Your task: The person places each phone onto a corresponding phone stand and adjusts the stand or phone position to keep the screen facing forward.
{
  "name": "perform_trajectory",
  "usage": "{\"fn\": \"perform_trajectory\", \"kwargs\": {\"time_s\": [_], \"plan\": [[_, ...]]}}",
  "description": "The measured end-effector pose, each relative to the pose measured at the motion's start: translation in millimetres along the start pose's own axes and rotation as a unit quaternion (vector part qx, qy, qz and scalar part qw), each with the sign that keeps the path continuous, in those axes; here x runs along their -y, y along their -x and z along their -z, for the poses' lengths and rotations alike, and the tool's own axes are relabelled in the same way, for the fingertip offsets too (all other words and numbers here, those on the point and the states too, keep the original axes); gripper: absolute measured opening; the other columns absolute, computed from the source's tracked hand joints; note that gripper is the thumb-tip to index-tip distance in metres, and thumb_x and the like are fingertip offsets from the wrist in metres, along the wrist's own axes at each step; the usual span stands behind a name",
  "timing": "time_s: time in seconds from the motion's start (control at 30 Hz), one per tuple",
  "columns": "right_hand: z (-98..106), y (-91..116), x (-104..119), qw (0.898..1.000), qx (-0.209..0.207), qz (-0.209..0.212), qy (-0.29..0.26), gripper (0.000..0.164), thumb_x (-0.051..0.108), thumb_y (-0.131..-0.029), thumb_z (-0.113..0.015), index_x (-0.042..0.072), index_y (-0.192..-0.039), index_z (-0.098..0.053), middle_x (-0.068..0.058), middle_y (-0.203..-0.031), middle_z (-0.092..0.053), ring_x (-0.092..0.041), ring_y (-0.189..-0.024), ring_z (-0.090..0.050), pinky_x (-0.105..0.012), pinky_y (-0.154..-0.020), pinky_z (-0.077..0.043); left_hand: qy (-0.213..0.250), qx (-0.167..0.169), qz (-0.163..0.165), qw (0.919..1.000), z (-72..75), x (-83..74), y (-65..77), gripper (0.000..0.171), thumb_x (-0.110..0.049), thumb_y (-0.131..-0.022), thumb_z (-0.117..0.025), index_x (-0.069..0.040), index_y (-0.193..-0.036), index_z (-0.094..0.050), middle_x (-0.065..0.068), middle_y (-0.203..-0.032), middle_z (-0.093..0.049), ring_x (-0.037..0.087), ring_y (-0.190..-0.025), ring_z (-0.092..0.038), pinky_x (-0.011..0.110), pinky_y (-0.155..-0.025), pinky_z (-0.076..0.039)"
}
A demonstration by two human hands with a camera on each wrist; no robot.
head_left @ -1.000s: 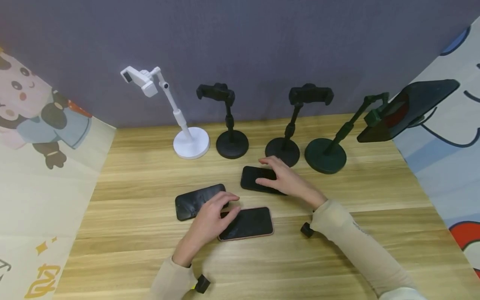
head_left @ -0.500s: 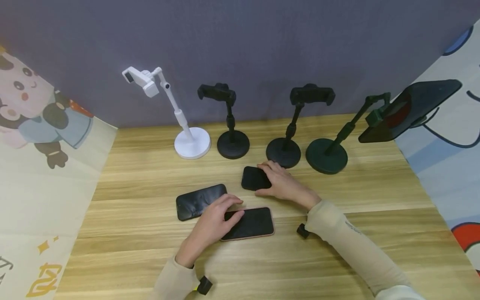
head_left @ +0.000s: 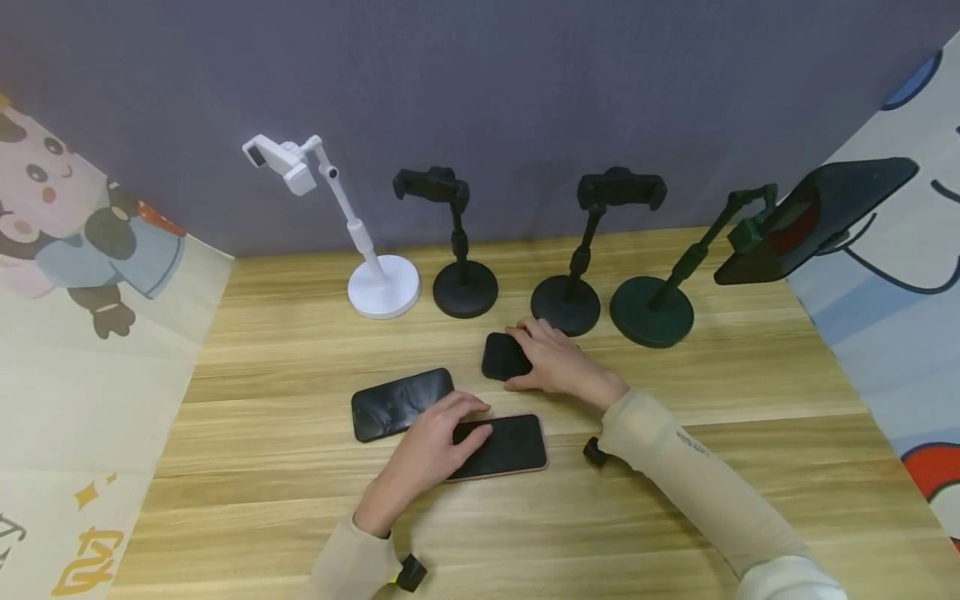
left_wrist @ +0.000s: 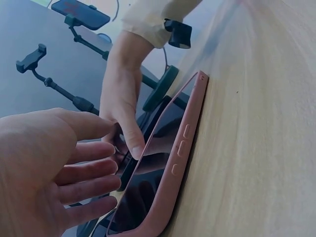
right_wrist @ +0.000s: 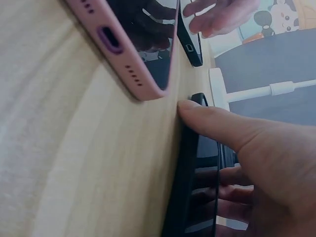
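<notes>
My right hand spans a black smartphone lying flat on the table. In the right wrist view the thumb presses the near long edge of that phone and the other fingers reach its far edge, so the hand grips it across its width. My left hand hovers over the left end of a smartphone in a pink case, its fingers relaxed and holding nothing in the left wrist view. Another black smartphone lies tilted beyond the left hand, its right end partly hidden by the fingers.
Along the back stand a white phone stand, two black phone stands and a dark green stand. The green one holds a dark phone high at the right. A grey panel rises behind the wooden table.
The right hand has come down and slid left over the black phone, closing its fingers and thumb on the edges. The left hand has shifted slightly right above the pink-cased phone.
</notes>
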State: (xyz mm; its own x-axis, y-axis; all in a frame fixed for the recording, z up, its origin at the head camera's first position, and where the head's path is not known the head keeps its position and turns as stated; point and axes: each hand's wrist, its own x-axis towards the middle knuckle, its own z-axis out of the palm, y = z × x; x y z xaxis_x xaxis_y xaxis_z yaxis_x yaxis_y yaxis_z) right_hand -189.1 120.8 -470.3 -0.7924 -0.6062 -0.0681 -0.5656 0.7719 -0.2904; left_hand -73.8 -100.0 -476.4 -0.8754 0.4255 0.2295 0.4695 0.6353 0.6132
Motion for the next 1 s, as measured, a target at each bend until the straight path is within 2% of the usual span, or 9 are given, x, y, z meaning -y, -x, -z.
{"fn": "perform_trajectory", "kwargs": {"time_s": [0.23, 0.4, 0.5, 0.77, 1.0], "plan": [[5.2, -4.7, 2.1, 0.999, 0.025, -0.008, 0.027, 0.09, 0.06, -0.074, -0.067, 0.005, -0.14, -0.043, -0.012, -0.13, -0.041, -0.026, -0.11, -0.04, -0.045, -0.094, -0.042, -0.008, 0.012, 0.002, 0.9999, -1.1, -1.6, -1.1, 0.029, -0.035, -0.091, -0.06, -0.015, -0.11, -0.068, -0.006, -0.111, -0.061, 0.006, -0.102, -0.056, 0.031, -0.085, -0.051], [6.5, -5.4, 2.9, 0.999, 0.022, -0.011, 0.023, 0.086, 0.059, -0.073, -0.069, 0.004, -0.135, -0.048, -0.013, -0.126, -0.043, -0.026, -0.109, -0.041, -0.045, -0.094, -0.041, -0.004, 0.01, -0.001, 0.9999, -2.0, -3.0, -1.8, 0.03, -0.036, -0.091, -0.059, -0.015, -0.111, -0.068, -0.006, -0.112, -0.061, 0.006, -0.102, -0.057, 0.031, -0.085, -0.051], [5.0, -3.5, 2.1, 1.0, 0.011, -0.008, 0.011, 0.085, 0.058, -0.072, -0.07, 0.005, -0.134, -0.048, -0.012, -0.124, -0.044, -0.026, -0.108, -0.043, -0.044, -0.095, -0.041, -0.001, 0.007, -0.006, 1.0, -3.4, -3.1, -1.8, 0.028, -0.035, -0.091, -0.06, -0.015, -0.11, -0.068, -0.006, -0.111, -0.062, 0.007, -0.102, -0.057, 0.031, -0.085, -0.051], [2.9, 2.7, 0.7, 0.997, -0.052, 0.018, -0.051, 0.088, 0.056, -0.072, -0.071, 0.003, -0.137, -0.045, -0.01, -0.122, -0.043, -0.024, -0.109, -0.046, -0.043, -0.095, -0.044, -0.008, 0.013, -0.003, 0.9999, -2.8, -4.1, -2.5, 0.027, -0.034, -0.09, -0.061, -0.016, -0.11, -0.068, -0.006, -0.111, -0.062, 0.005, -0.103, -0.056, 0.031, -0.086, -0.05], [2.3, 8.3, -1.5, 0.993, -0.078, 0.016, -0.091, 0.089, 0.061, -0.073, -0.067, 0.01, -0.141, -0.042, -0.004, -0.123, -0.041, -0.018, -0.11, -0.045, -0.04, -0.092, -0.047, -0.008, 0.023, -0.005, 0.9997, 0.6, -4.2, -4.5, 0.029, -0.034, -0.091, -0.06, -0.015, -0.111, -0.067, -0.006, -0.112, -0.061, 0.01, -0.1, -0.059, 0.031, -0.084, -0.051]]}}
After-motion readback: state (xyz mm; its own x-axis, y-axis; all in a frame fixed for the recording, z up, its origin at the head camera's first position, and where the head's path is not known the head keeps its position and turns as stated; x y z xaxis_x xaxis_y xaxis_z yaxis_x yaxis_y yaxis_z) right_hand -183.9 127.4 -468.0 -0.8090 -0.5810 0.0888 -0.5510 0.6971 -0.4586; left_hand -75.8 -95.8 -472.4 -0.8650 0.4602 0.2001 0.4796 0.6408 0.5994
